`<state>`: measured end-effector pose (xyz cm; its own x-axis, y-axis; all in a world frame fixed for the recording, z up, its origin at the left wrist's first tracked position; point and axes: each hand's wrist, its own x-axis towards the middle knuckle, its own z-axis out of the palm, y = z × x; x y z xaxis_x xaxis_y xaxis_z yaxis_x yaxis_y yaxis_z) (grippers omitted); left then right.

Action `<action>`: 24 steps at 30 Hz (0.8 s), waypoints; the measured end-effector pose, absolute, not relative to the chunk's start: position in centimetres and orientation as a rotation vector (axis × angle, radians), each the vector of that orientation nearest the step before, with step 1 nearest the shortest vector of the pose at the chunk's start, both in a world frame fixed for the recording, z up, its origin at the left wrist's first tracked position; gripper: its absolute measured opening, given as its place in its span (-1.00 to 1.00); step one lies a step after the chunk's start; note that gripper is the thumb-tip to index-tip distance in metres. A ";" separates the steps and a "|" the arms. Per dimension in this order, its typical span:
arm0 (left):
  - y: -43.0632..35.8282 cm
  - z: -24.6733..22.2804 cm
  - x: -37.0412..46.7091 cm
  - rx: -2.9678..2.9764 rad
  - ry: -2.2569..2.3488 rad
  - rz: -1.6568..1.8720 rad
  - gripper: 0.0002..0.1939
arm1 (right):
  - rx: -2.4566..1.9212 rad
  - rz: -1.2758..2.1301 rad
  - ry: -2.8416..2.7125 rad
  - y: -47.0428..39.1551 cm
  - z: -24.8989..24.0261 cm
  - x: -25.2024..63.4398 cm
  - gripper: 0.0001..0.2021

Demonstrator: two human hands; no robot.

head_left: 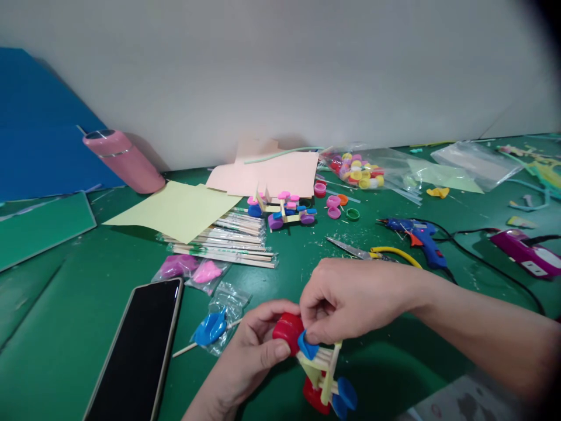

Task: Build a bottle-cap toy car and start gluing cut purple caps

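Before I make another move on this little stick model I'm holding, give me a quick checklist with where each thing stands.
1. Left hand steadying the stick model: ok, it holds the upper red part between thumb and fingers.
2. Right hand at the upper blue piece: ok, touching it.
3. Blue piece firmly fixed: cannot tell.
4. Scissors well away: not ok, I'd say; they lie just beyond your right hand, handles partly behind your wrist.
5. Glue gun apart from both hands: ok, it lies on the table beyond your right forearm.
6. Glue gun cool: cannot tell.
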<state>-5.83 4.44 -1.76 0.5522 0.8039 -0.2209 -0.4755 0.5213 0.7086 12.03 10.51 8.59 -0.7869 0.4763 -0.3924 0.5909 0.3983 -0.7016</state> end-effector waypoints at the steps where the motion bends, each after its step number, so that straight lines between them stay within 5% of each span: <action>1: 4.4 -1.8 -5.8 0.635 0.583 0.825 -0.65 | 0.977 -1.345 2.514 10.5 8.6 12.0 -0.86; 13: 4.4 -1.6 -5.7 0.600 0.641 0.889 -0.67 | 1.081 -1.481 2.450 10.7 9.2 12.8 -0.79; 18: 4.6 -1.2 -5.2 0.596 0.787 1.030 -0.70 | 1.617 -1.461 2.661 10.9 8.2 14.3 -0.70; 24: 4.7 -1.3 -4.6 0.691 0.982 1.193 -0.76 | 2.283 -1.056 2.901 8.8 5.1 15.5 -0.80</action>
<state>-4.61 4.74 -1.32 0.0651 0.9653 -0.2528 -0.4338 0.2555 0.8640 15.48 8.79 5.06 -0.1418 0.9701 0.1971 0.6165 0.2423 -0.7492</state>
